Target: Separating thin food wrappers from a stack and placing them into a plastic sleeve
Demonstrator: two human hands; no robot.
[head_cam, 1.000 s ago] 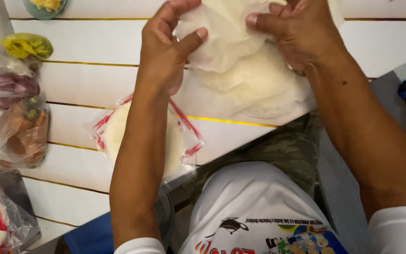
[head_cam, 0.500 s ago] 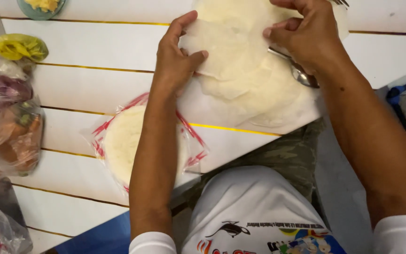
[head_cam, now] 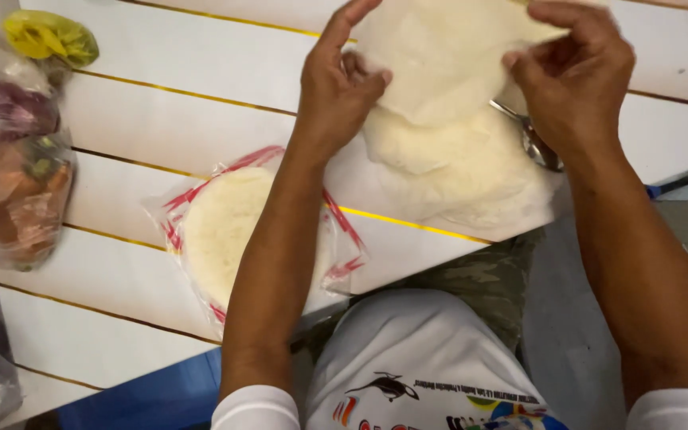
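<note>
The fingers (head_cam: 364, 80) of the left hand (head_cam: 336, 91) pinch the left edge of a thin, pale tortilla (head_cam: 439, 64), thumb underneath and fingertips curled over the rim. The right hand (head_cam: 579, 84) grasps the opposite edge the same way, thumb pressed on the top face. Held at both sides like this, the floppy round stays spread and lifted clear of the stack of tortillas (head_cam: 459, 171) lying just below it on the white slatted worktop (head_cam: 161, 87); a one-sided grip would likely let it fold or tear.

A metal spoon (head_cam: 531, 139) lies beside the stack, its bowl poking out from under the right wrist, close at hand. Under the left forearm sits a clear bag of tortillas (head_cam: 216, 231) with red printing, lying flat near the worktop's front edge, within easy reach.

Further left, against the edge of view, stand clear plastic bags of vegetables (head_cam: 17, 191): one holds something purple, another orange and green pieces, but the crinkled film blurs them too much to name. A knotted yellow bag (head_cam: 49, 36) lies at the top left corner.

The top of the lifted tortilla is cut off by the frame, so I cannot see its full outline. The spoon's handle is hidden behind the hand, and the left forearm covers the middle of the bagged tortillas.
</note>
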